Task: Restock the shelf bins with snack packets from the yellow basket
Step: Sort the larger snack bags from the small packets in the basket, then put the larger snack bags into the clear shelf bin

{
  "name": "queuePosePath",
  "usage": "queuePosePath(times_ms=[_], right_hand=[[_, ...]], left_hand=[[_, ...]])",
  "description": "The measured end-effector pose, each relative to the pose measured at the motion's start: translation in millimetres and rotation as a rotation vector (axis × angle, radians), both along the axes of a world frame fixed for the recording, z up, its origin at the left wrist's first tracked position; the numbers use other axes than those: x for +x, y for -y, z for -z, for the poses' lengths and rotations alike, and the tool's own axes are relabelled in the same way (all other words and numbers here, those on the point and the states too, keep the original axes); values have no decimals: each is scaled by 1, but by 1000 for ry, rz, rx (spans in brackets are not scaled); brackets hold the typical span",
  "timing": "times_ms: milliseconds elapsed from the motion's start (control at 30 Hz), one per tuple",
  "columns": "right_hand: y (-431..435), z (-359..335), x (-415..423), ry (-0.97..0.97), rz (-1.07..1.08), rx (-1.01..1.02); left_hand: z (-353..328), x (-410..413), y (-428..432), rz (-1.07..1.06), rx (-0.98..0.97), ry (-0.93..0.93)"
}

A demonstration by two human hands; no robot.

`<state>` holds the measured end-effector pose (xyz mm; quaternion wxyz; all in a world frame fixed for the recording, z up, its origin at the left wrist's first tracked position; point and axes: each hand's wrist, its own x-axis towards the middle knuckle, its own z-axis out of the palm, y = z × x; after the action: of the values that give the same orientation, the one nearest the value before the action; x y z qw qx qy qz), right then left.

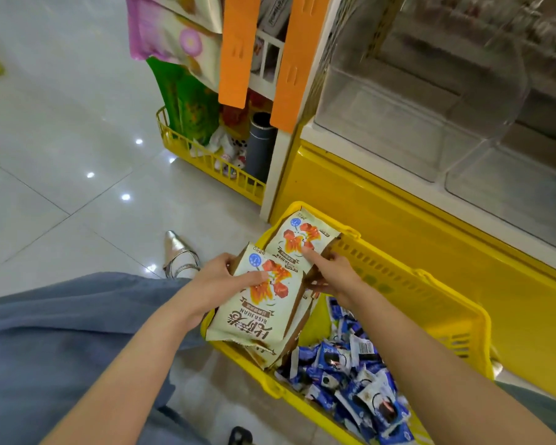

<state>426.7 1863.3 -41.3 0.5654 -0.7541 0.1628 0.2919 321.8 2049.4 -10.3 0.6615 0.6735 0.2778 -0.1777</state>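
Gripping the near packet (257, 303) and the far packet (302, 239) at the yellow basket (414, 293)

Both are cream snack packets printed with orange-red pieces and brown lettering, and they stand tilted at the end of the basket nearest the shelf. The near packet overlaps the lower edge of the far one, with more of the same kind stacked beneath them. The left hand (219, 281) grips the near packet by its left edge, thumb across the front and fingers curled behind. The right hand (331, 271) holds the far packet, forefinger laid straight on its printed face, thumb underneath and the other fingers curled at its brown side.

The rest of the basket holds a loose heap of small blue packets (350, 374). The basket sits on the tiled floor (61, 155) against the yellow base (398, 220) of the shelf unit. Above that base stand clear shelf bins (398, 107); their contents are too blurred to tell. To the left, a yellow wire rack (206, 155) holds bright bags and a dark cylinder, with two orange strips (238, 49) hanging above it. A silver pointed shoe (177, 255) and blue-grey cloth (61, 348) show at lower left.
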Motion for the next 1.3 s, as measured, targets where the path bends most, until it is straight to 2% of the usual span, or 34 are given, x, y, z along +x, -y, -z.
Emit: queuePosePath(times_ms=[200, 400, 533, 733, 867, 933, 1000, 1133, 1300], right_hand=[[10, -36, 1, 197, 156, 127], [52, -83, 1, 269, 102, 172], [83, -112, -9, 318, 65, 194], [121, -130, -35, 253, 60, 187], [138, -139, -50, 162, -2, 242], [147, -146, -56, 150, -79, 258], [157, -154, -56, 158, -67, 267], [176, -174, -47, 257, 49, 256], [186, -216, -27, 491, 138, 214]], left_hand=[[-10, 3, 2, -233, -139, 110], [-23, 9, 14, -413, -195, 160], [-34, 20, 32, -382, -111, 167], [-59, 32, 74, -278, -204, 217], [-73, 35, 102, -210, -163, 253], [-81, 37, 113, -177, -134, 262], [-88, 42, 120, -166, -146, 285], [-106, 55, 126, -113, -213, 320], [-130, 75, 126, -10, -249, 384]])
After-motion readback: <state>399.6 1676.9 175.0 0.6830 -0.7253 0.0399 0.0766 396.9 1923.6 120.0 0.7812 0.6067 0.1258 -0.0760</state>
